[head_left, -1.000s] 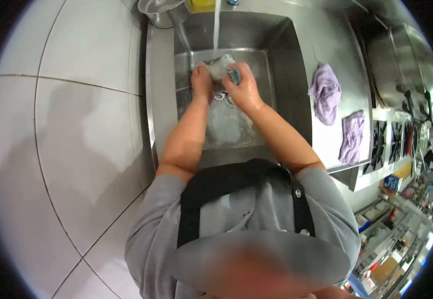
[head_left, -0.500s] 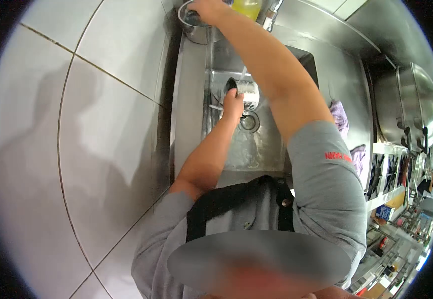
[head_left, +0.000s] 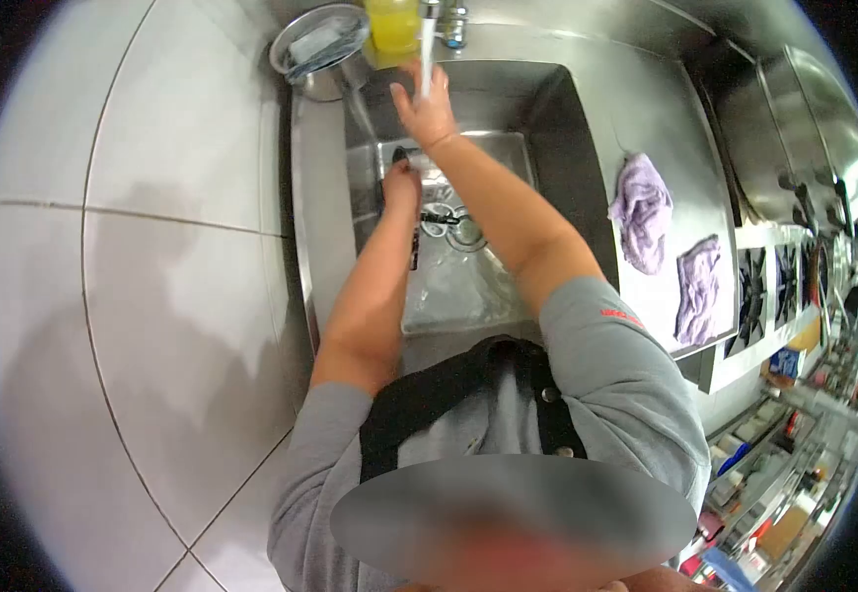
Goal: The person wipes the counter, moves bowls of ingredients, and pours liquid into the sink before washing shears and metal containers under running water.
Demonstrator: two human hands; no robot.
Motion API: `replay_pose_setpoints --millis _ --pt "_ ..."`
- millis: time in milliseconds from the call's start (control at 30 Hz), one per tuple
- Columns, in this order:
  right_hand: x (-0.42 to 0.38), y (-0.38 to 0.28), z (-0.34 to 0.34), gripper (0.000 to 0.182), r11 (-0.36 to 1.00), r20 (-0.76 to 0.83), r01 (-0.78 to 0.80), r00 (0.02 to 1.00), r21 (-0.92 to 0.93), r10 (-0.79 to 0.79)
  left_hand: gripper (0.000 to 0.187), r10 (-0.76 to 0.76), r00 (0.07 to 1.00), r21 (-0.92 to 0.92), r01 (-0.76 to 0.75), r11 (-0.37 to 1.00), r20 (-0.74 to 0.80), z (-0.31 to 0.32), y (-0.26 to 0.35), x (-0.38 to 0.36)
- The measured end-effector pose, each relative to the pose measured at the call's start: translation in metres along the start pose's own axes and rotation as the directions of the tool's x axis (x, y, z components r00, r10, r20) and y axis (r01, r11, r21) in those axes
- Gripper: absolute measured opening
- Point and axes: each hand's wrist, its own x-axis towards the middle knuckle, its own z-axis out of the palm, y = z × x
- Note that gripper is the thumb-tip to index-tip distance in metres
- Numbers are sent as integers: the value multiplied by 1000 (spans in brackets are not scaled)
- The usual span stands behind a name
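Down in the steel sink (head_left: 458, 306), my left hand (head_left: 402, 187) is closed around a metal cup (head_left: 422, 162) with a dark handle or rim. The cup is blurred and partly hidden behind my right wrist. My right hand (head_left: 429, 111) is raised above the sink's far part, fingers apart and holding nothing, in the stream from the tap (head_left: 430, 10). Dark-handled utensils (head_left: 439, 219) lie on the sink floor beside the drain (head_left: 468, 233), close to my left hand.
A metal pot (head_left: 335, 84) holding a pad or cloth stands at the back left corner, beside a container of yellow liquid (head_left: 392, 28). Two purple cloths (head_left: 644, 212) lie on the right counter. Further right are large steel pots (head_left: 794, 128) and stove burners (head_left: 749, 286). A tiled wall (head_left: 182, 296) borders the left.
My right hand has left the metal pot at the back left and come over the sink into running water. My left hand still holds the cup. The view has shifted.
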Motion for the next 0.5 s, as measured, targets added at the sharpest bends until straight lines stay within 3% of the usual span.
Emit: replay_pose_setpoints --millis 33,67,133,167,267,367,400,500 --pt "-15 9 -3 31 962 114 -229 970 149 213 15 51 999 17 -51 999 9 0 21 -2" --pt "-32 22 10 21 864 119 -430 903 261 413 17 -8 992 -77 18 997 126 0 13 18" --pt "-45 17 7 11 581 243 -651 741 489 626 17 -68 988 -148 88 985 135 2 28 24" --pt "-51 11 3 7 394 325 -716 644 576 693 17 -99 985 -181 123 976 139 3 33 26" --pt "-54 -11 -2 7 5 363 -658 422 753 830 17 -134 977 -324 183 928 168 6 40 20" --pt "-55 -12 -5 11 7 361 -674 406 739 840 21 -178 970 -308 223 925 168 2 56 8" --pt "-54 -13 -3 12 22 339 -646 430 763 837 24 -175 971 -402 227 887 163 5 43 21" --pt "-58 -22 -14 14 202 342 -726 526 657 779 26 -168 982 -267 186 945 91 2 68 6"
